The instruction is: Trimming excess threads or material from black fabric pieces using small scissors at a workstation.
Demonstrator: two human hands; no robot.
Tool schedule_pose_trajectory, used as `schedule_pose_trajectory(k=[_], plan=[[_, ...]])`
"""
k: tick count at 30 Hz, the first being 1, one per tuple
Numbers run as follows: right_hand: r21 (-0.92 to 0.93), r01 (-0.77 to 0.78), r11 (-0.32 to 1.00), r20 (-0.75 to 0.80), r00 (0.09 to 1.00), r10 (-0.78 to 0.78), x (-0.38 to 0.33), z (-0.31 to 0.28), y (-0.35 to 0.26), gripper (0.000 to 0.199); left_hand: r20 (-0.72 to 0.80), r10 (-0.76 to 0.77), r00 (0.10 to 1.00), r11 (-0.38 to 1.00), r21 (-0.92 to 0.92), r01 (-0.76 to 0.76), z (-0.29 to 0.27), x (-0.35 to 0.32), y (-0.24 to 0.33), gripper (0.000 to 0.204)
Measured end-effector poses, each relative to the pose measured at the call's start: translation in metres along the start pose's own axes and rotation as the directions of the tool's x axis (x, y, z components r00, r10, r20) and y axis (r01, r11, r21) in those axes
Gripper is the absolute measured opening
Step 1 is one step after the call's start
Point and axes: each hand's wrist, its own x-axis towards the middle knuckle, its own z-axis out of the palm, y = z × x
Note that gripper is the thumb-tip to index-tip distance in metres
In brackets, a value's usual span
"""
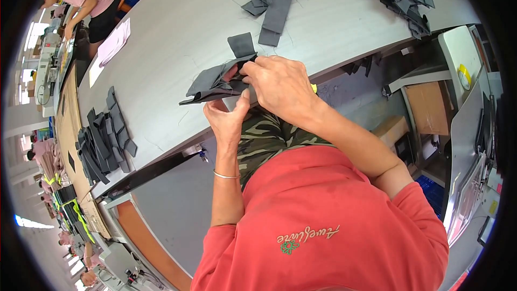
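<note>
At the near side of the table [167, 48], our left fingers [245, 99] and right fingers [249, 70] pinch closely on dark grey fabric [207, 82], its edges best lined up evenly.

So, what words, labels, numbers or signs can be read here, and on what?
Red short-sleeved fabric shirt: pale script lettering beside a green flower-shaped emblem; wording not copied.
Held dark grey folded fabric: no lettering visible.
White background machine: any markings too small or blurred to read.
</note>
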Motion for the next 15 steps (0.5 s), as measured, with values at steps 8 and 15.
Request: schedule_pose_trajectory(k=[8,15], plan=[[0.001,-0.029,1.000,0.109,0.994,0.029,0.009,-0.005,0.001,0.017,0.011,-0.051,0.999,0.998,-0.025,0.051,0.008,0.004,0.003,0.035],[0.003,-0.129,0.992,0.172,0.977,0.127,0.014,-0.007,0.008,0.013,-0.015,-0.001,1.000,0.999,0.040,0.001,0.013,0.007,0.002,0.033]])
